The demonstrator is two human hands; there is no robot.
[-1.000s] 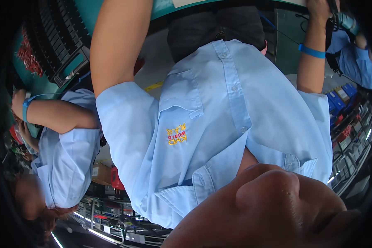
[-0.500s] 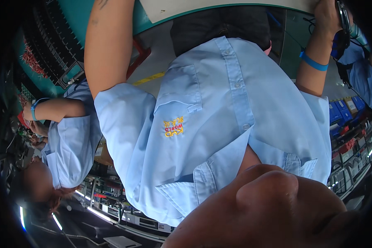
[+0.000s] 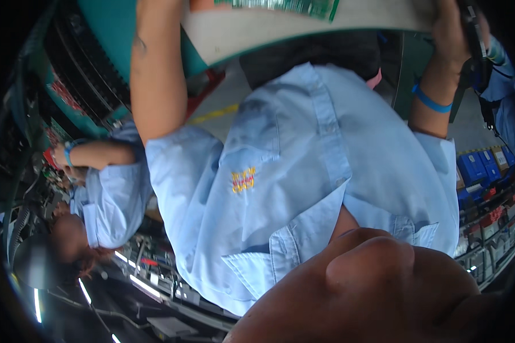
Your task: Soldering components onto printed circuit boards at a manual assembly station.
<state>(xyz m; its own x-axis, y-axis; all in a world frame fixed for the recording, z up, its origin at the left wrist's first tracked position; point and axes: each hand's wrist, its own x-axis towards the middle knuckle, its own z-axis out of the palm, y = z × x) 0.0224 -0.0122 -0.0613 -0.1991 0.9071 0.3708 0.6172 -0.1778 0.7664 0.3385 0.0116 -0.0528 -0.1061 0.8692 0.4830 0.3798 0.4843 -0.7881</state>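
Note:
My left forearm [image 3: 157, 68] reaches up over the table edge at the upper left; its hand lies beyond the top of the picture. Part of a green circuit board [image 3: 320, 8] shows at the top, flat on or just above the pale work surface [image 3: 372, 22]. An orange patch [image 3: 203, 4] lies between my left arm and the board, too cut off to name. At the upper right, my right hand [image 3: 449, 37], below it a blue wristband [image 3: 432, 100], is closed around a black object [image 3: 473, 34]. Blur hides what kind of object that is.
At the left a co-worker in a light blue shirt [image 3: 117, 191] bends over a bench beside black slotted racks [image 3: 88, 54]. Another blue-clad person [image 3: 506, 117] stands at the far right, near blue bins [image 3: 472, 168]. A red frame part [image 3: 206, 91] is under the table.
The circuit board and the orange patch have come into view at the top. More of the pale surface shows. My left forearm sits slightly further right; the whole view has shifted a little.

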